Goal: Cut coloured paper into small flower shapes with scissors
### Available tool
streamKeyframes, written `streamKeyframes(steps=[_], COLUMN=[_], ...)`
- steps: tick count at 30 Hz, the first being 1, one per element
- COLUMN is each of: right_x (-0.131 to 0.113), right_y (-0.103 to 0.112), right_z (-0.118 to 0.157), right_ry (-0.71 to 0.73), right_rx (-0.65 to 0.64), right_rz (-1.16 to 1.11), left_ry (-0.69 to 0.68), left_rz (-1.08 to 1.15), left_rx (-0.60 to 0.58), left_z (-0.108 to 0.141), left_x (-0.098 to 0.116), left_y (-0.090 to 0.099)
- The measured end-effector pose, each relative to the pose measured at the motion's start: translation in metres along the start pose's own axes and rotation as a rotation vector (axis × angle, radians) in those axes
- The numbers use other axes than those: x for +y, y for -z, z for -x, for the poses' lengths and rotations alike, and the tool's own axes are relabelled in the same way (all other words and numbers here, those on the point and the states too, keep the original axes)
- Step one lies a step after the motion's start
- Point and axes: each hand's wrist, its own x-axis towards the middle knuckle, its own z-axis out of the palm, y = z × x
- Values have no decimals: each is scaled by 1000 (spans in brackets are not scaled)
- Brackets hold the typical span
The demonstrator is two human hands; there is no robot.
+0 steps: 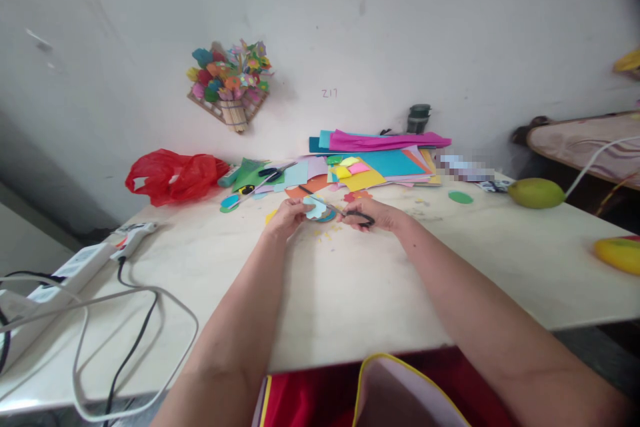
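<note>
In the middle of the frame, the left hand (289, 218) has its fingers pinched on a pale blue paper flower (315, 209). The right hand (378, 214) has its fingers curled around black-handled scissors (368, 219) (blades by the paper), above the counter (360, 294).

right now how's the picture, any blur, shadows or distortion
Head view: upper-right corner dark; apparent wide-angle stretch towards the edges; soft grey shadow on the table beside the left forearm; scissors in the right hand slightly soft; patch near the green fruit pixelated.
</note>
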Motion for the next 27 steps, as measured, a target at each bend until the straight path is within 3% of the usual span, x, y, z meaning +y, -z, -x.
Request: streamKeyframes(steps=[15, 27], right_x=[-1, 1], right_y=[-3, -6], right_z=[3, -3], right_ry=[20, 35], right_rx=[-17, 14], right_rz=[-23, -64], left_ry=[0, -13], left_rz=[24, 45], left_rx=[-21, 35], left_z=[1, 0], left_x=[0, -1], left_y=[0, -3])
